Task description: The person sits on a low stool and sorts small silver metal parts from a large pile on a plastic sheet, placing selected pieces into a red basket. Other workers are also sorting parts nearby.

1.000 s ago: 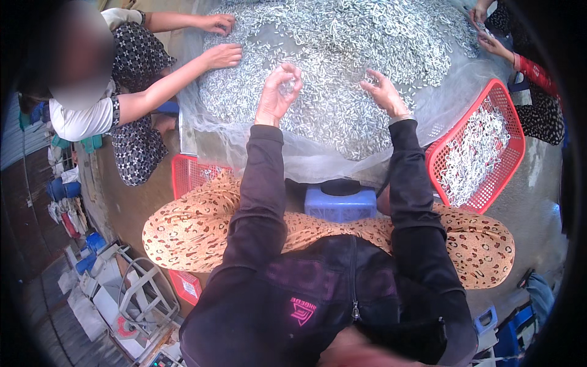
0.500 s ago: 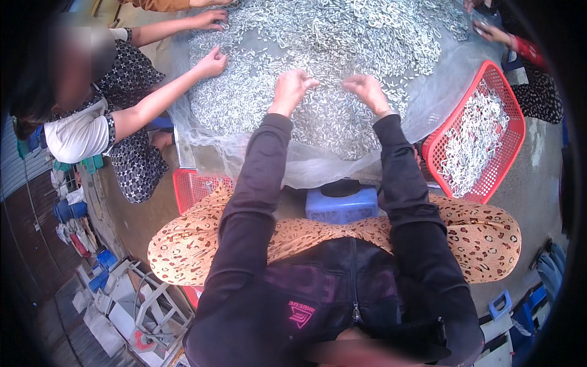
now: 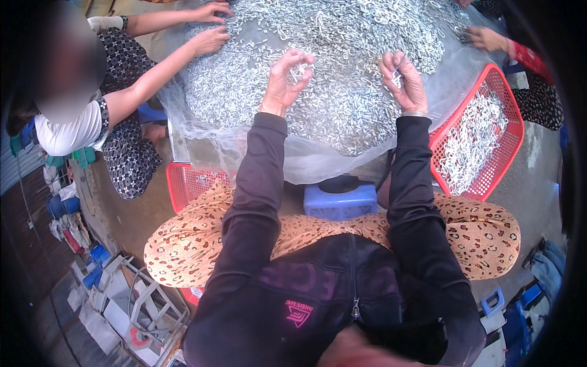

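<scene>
Hands picking small fish at the pile

The left hand (image 3: 286,78) and right hand (image 3: 403,79), raised just above the fish pile (image 3: 342,67), each pinch a small fish; a red basket (image 3: 483,140) sits right of it.

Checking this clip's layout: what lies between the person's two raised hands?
In the head view, only the heap of small silvery fish on netting shows between the left hand and right hand.

Soft even daylight, sharp centre, dark bent fisheye rim
</scene>
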Action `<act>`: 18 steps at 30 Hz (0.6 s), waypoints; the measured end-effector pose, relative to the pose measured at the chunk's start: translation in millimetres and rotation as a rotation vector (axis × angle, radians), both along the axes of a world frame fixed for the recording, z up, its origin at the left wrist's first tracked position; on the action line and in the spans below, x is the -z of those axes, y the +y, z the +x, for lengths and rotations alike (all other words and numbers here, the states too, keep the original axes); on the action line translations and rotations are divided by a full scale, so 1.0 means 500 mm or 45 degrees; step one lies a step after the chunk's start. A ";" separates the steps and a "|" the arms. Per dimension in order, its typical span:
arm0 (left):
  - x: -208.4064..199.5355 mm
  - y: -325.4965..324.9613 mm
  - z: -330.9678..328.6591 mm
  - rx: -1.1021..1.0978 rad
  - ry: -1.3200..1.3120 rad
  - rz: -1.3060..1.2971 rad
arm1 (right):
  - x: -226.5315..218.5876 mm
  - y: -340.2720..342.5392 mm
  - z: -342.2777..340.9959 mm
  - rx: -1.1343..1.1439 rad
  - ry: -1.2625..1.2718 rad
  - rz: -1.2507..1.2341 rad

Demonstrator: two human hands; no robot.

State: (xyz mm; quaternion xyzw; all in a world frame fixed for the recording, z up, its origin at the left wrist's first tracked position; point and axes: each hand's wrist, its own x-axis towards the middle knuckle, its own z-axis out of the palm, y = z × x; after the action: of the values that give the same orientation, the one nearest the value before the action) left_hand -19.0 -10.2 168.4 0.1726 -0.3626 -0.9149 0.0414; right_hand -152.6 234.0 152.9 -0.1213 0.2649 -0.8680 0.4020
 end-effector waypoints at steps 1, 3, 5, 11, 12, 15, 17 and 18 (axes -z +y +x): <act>0.008 0.008 -0.006 0.079 -0.097 -0.101 | -0.012 0.010 -0.008 -0.002 0.043 0.024; 0.039 0.023 -0.021 0.255 -0.087 -0.290 | -0.033 0.040 -0.025 -0.158 0.195 0.311; 0.088 0.041 -0.038 0.458 -0.327 -0.938 | -0.037 0.053 -0.033 -0.245 0.259 0.515; 0.155 0.059 -0.034 0.393 -0.225 -2.061 | 0.006 0.041 -0.021 -0.235 0.189 0.607; 0.143 0.051 -0.033 0.283 -0.267 -1.898 | 0.016 0.037 -0.018 -0.257 0.162 0.551; 0.079 0.004 -0.017 0.235 -0.566 -1.277 | 0.051 0.029 -0.019 -0.255 0.198 0.660; 0.041 -0.034 0.005 0.245 -0.568 -1.176 | 0.086 0.023 -0.031 -0.295 0.277 0.775; 0.033 -0.041 0.017 0.323 -0.535 -1.622 | 0.108 0.020 -0.039 -0.298 0.342 1.034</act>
State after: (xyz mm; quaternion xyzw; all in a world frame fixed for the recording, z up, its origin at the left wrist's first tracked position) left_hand -10.4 -30.8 152.1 0.2448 -0.8481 -0.4678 -0.0441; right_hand -171.9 243.9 99.1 -0.0943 0.6188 -0.6188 0.4747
